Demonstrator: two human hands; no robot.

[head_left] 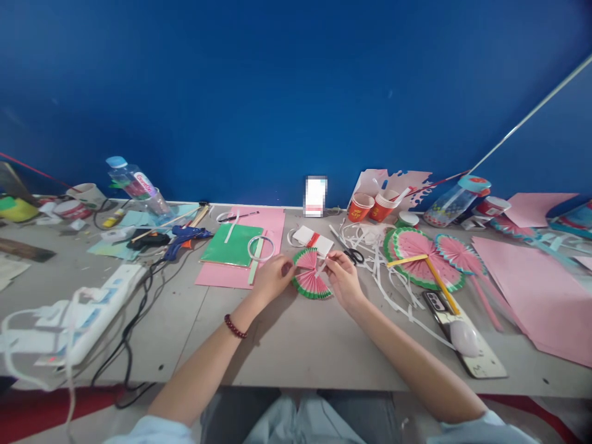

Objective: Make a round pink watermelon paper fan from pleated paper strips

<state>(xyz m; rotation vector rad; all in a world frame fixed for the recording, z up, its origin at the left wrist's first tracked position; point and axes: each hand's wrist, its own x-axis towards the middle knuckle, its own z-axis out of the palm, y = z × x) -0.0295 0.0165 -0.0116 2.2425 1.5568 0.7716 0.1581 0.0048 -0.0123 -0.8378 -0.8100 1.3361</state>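
Pleated round paper fan, pink with a green rim, is noted at the front middle of the grey table, between both hands; whether its lower edge is rested on the tabletop cannot be told. Its left edge is pinched by the left hand, thumb and fingertips brought together. A short, narrow white strip is gripped at its upper end by the right hand and is laid across the open gap in the pleats.

Risks are assessed as follows. Pleats could be sprung apart or skewed if the left pinch is loosened. The strip could be set crooked, creased or torn if it is pulled at an angle. Thin paper folds could be crushed by excess finger pressure. Black-handled scissors are placed just beyond the right hand, and loose white strips are tangled to its right; either could be snagged if that hand is swung outward.
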